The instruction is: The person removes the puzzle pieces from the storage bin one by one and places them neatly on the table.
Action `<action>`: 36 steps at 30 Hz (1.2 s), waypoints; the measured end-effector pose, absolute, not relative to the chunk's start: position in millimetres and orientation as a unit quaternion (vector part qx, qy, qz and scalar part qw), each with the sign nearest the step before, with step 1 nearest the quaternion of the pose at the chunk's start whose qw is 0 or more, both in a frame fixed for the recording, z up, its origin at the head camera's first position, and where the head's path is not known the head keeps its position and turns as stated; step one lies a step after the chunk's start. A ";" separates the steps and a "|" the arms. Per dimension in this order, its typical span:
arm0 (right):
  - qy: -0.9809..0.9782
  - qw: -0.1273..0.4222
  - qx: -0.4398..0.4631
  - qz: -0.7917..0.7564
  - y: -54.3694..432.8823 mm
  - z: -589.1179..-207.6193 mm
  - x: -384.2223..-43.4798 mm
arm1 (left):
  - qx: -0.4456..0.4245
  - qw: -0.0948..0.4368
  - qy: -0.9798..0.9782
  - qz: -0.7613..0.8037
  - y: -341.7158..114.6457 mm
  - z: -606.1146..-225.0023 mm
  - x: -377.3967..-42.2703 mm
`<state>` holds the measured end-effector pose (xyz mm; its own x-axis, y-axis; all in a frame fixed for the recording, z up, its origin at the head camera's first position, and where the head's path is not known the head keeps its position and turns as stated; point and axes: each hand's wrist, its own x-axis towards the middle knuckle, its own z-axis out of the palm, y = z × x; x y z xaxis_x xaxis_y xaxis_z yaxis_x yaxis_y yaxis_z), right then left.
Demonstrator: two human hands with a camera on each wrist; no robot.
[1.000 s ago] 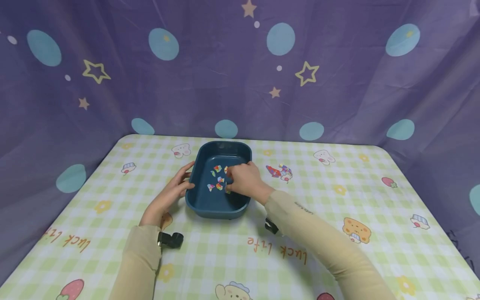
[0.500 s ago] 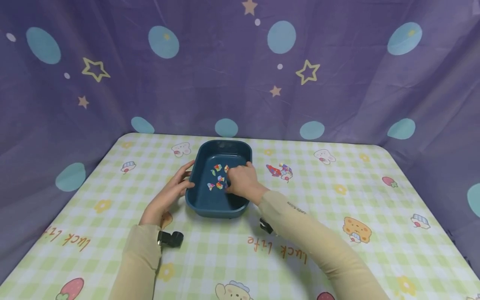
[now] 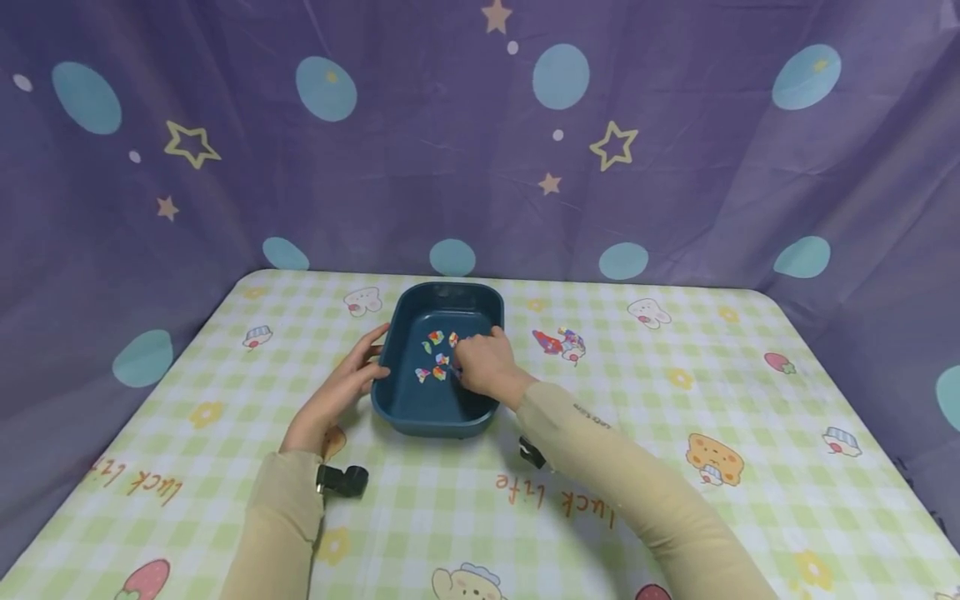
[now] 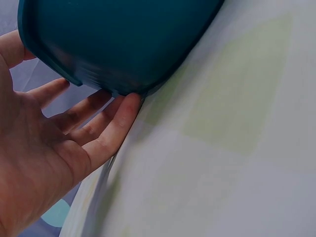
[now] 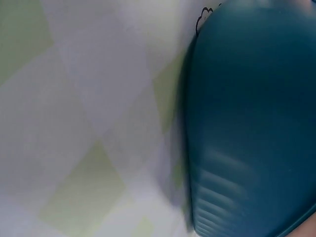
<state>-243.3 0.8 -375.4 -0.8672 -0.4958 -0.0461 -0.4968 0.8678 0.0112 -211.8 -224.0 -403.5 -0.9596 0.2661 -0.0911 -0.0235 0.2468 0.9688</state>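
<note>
Left hand point(image 3: 341, 385) relaxed, fingers spread against outer wall of teal tub point(image 3: 431, 428) on tabletop point(image 3: 420, 533). Right hand point(image 3: 487, 363) inside tub, fingertips hidden, grasp cannot be told. Colourful pieces point(image 3: 440, 373) on tub floor.

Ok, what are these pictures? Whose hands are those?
There's no robot: you see a person's left hand and right hand. The wide picture comes from a camera on their head, the two close-ups from black cameras on their wrists. On the checked tablecloth stands a teal tray with small colourful pieces inside; more colourful things lie to its right. The left hand touches the tray's side. The right hand reaches inside, but its fingertips are hidden, so I can't tell whether it holds anything.
</note>
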 end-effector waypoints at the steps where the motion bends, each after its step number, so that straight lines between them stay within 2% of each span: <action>1: 0.966 0.024 -0.258 0.009 1.0 -375.5 -243.3 | 0.079 0.120 0.779 0.610 -224.0 -403.9 -211.6; 30: 0.962 -0.004 -0.269 0.035 2.1 -378.3 -244.0 | 0.069 0.113 0.789 0.600 -224.0 -403.9 -214.2; 36: 0.963 0.010 -0.267 0.027 1.7 -378.7 -244.4 | 0.071 0.115 0.786 0.604 -224.0 -404.3 -213.7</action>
<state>-244.4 1.7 -378.7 -0.8575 -0.5133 -0.0345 -0.5145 0.8563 0.0459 -213.7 -224.0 -404.3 -0.9631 0.2517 -0.0951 -0.0271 0.2610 0.9650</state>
